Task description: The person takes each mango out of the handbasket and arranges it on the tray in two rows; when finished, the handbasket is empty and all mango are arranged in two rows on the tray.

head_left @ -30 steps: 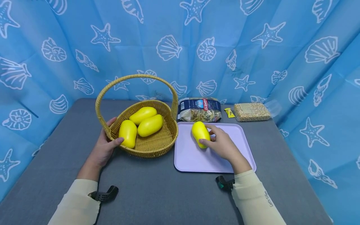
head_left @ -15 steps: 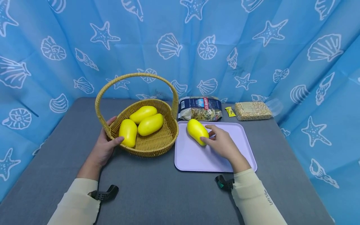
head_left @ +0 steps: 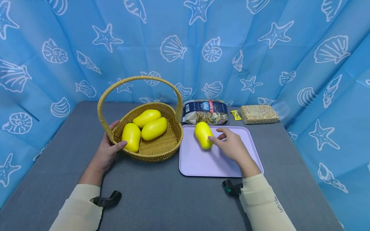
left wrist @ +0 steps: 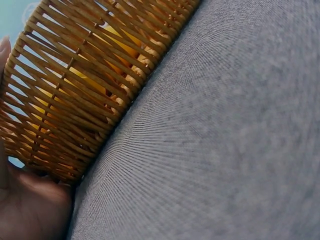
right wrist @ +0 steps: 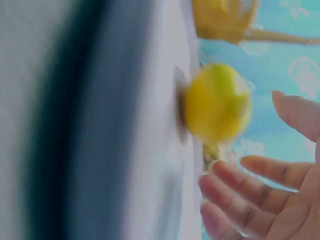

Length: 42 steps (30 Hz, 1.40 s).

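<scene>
At the left of the head view, my left hand (head_left: pixel 107 150) holds the side of a wicker basket (head_left: pixel 156 158), its thumb over the rim. In the basket lie three yellow mangoes (head_left: pixel 154 129). Another mango (head_left: pixel 203 135) lies on the lavender tray (head_left: pixel 190 165) to the right. My right hand (head_left: pixel 232 146) is just right of that mango, thumb overlapping its edge in the head view. From the right wrist, the fingers (right wrist: pixel 250 195) are spread and a gap shows between them and the mango (right wrist: pixel 217 102). The left wrist view shows the palm (left wrist: pixel 37 205) against the weave.
Behind the tray stands a bag of pasta (head_left: pixel 206 113), beside a small yellow packet (head_left: pixel 236 115) and a clear bag of grains (head_left: pixel 259 115). The tall basket handle (head_left: pixel 138 78) arches over the basket. A blue shell-patterned curtain (head_left: pixel 185 70) hangs behind the grey table (head_left: pixel 162 199).
The mango on the tray has turned and shifted slightly left. My right hand's fingers have loosened and drawn back a little to the right. The left hand and basket stay put.
</scene>
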Motion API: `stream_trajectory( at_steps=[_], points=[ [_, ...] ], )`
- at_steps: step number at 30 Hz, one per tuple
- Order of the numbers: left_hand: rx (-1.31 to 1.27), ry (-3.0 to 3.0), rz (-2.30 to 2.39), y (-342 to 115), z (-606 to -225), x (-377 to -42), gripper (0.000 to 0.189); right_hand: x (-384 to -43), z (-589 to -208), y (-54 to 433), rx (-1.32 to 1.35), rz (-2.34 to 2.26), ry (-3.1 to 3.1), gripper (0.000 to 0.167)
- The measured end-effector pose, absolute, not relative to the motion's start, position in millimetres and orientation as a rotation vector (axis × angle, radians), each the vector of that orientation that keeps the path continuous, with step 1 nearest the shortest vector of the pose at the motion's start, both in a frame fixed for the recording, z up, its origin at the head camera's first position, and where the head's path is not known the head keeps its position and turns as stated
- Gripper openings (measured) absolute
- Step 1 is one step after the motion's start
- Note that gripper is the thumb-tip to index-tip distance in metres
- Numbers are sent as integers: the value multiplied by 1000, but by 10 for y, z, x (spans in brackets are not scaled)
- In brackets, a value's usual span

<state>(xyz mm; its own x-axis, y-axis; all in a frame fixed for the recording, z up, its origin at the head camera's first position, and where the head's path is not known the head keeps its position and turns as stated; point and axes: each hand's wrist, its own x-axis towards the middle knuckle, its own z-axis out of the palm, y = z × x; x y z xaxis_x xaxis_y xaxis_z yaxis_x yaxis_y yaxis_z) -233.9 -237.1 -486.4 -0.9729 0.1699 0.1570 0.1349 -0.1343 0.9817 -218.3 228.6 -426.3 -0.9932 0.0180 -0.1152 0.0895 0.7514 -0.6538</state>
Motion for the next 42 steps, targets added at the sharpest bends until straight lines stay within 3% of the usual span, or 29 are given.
stream_trajectory(
  at_steps=[15,29,36,42],
  points=[
    [379,2054,2326,-2379,-4889,-2366,82,-2074,-4062,2770,-53,-1408,2888,63],
    [375,2035,2329,-2386,-4879,-2360,83,-1988,-3911,2289,-447,-1653,2736,55],
    [372,2040,2325,-2388,-4860,-2363,83,-1908,-3887,2031,-708,-1865,2490,63],
    [356,2046,2327,-2383,-4869,-2353,83,-1907,-3900,1861,-900,-1967,2280,81]
  ],
)
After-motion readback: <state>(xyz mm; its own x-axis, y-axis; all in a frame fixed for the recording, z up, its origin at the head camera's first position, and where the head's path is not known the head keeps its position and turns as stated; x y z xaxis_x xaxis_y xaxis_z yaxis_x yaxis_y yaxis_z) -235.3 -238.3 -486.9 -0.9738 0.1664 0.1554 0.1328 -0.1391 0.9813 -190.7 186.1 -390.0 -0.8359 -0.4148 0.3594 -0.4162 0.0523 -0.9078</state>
